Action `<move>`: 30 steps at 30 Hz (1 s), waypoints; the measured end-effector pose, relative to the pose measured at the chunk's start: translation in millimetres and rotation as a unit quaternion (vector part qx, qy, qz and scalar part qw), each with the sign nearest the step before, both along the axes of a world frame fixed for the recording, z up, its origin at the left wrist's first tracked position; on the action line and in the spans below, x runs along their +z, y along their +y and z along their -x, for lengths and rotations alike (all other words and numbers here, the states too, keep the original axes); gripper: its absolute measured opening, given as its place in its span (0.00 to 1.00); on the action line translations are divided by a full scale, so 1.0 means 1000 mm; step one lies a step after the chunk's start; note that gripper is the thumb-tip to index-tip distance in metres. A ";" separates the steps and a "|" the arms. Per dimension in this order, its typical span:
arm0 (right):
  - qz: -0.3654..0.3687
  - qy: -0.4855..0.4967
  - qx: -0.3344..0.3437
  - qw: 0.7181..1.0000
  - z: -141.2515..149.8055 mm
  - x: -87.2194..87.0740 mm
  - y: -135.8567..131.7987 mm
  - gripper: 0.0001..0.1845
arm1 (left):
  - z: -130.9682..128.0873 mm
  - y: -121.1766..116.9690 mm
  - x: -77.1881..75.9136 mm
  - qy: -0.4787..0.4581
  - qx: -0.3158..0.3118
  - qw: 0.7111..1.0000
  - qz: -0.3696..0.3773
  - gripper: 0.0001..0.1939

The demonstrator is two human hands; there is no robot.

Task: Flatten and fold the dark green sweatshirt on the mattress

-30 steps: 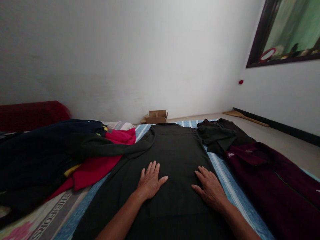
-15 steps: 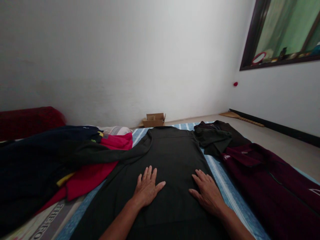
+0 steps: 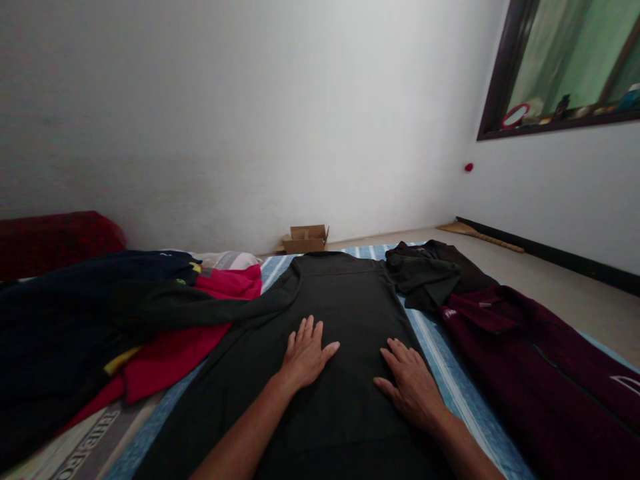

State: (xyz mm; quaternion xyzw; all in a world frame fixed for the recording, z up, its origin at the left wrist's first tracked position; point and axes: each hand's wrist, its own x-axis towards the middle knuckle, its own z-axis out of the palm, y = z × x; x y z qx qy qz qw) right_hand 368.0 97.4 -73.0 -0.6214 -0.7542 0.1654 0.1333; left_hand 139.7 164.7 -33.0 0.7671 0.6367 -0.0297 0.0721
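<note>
A black shirt [image 3: 340, 293] lies spread flat on a blue striped mattress [image 3: 440, 353], collar pointing away from me. My left hand [image 3: 305, 353] rests palm down on the middle of it, fingers stretched out. My right hand [image 3: 413, 383] lies flat on the shirt's right side near its edge, fingers also extended. Neither hand holds anything. One long black sleeve [image 3: 200, 301] stretches left across the other clothes.
A heap of dark navy [image 3: 65, 313] and red garments [image 3: 195, 333] sits at the left. A maroon jacket [image 3: 540, 367] and a crumpled black garment [image 3: 430, 273] lie at the right. A cardboard box [image 3: 306, 238] stands by the far wall. Bare floor runs along the right wall.
My left hand has slid a little forward and to the right on the shirt. The right hand has hardly moved. The view has shifted slightly.
</note>
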 end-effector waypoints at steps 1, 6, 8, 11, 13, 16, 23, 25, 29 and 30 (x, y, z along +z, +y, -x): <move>0.002 -0.001 0.000 1.000 0.000 0.000 0.000 0.34 | -0.005 0.006 -0.001 -0.002 -0.003 1.000 -0.002 0.42; 0.005 -0.005 -0.001 1.000 0.000 0.002 0.000 0.34 | -0.024 0.038 -0.015 -0.006 0.015 1.000 -0.013 0.41; 0.004 -0.005 -0.002 1.000 0.000 0.002 0.000 0.34 | -0.026 0.047 -0.022 0.001 0.023 1.000 -0.016 0.42; 0.006 0.000 -0.003 1.000 0.000 0.002 0.000 0.34 | -0.026 0.054 -0.030 0.015 0.021 1.000 -0.016 0.43; 0.009 0.001 -0.002 1.000 0.000 0.002 0.001 0.34 | -0.025 0.055 -0.032 0.019 0.017 1.000 -0.016 0.43; 0.016 -0.001 -0.004 1.000 0.000 0.003 0.001 0.34 | -0.027 0.055 -0.028 0.017 0.023 1.000 -0.011 0.43; 0.025 -0.013 -0.005 1.000 0.002 0.001 0.001 0.34 | -0.071 0.060 -0.014 -0.026 -0.020 0.999 0.011 0.42; 0.025 -0.017 -0.008 0.999 0.003 0.001 0.002 0.33 | -0.089 0.064 -0.015 -0.040 -0.037 0.998 0.012 0.41; 0.020 -0.020 -0.012 1.000 0.005 -0.001 0.003 0.33 | -0.112 0.073 -0.026 -0.051 -0.045 0.997 0.020 0.40; 0.019 -0.021 -0.013 1.000 0.005 -0.002 0.003 0.33 | -0.114 0.075 -0.029 -0.051 -0.046 0.997 0.022 0.40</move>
